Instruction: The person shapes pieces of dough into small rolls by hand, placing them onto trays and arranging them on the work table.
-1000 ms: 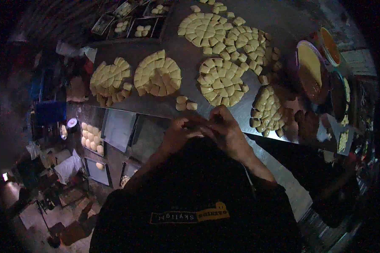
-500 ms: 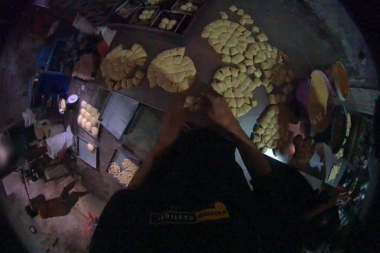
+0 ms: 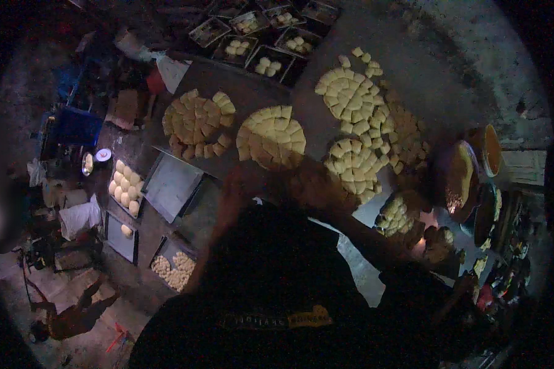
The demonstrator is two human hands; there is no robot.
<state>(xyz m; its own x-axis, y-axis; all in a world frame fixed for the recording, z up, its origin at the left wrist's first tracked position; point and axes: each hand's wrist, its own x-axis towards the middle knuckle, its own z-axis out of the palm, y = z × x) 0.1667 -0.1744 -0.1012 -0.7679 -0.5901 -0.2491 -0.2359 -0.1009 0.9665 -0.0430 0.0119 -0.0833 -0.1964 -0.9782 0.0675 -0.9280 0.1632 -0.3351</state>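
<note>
Since the earlier frame the view has swung, so the dough sits lower and farther right in it, and both hands have come closer to the near rim of the pale, round dough slab cut into blocks point(image 3: 271, 136). That slab lies on the dark grey metal tabletop point(image 3: 314, 135). The left hand point(image 3: 246, 178) and the right hand point(image 3: 317, 181) are side by side at its near edge, overlapping it in view; whether they touch it cannot be told. Both are dark and blurred, so I cannot tell whether either grip is spread, pressed together or pinching anything.

To the left lies another pale, cut dough round with loose blocks below it point(image 3: 194, 117); to the right, a pale, segmented dough round point(image 3: 354, 166) near the right hand. Beyond are dark rectangular metal tins point(image 3: 209, 32), several holding dough balls. A flat grey rectangular tray point(image 3: 172, 184) is at lower left.
</note>
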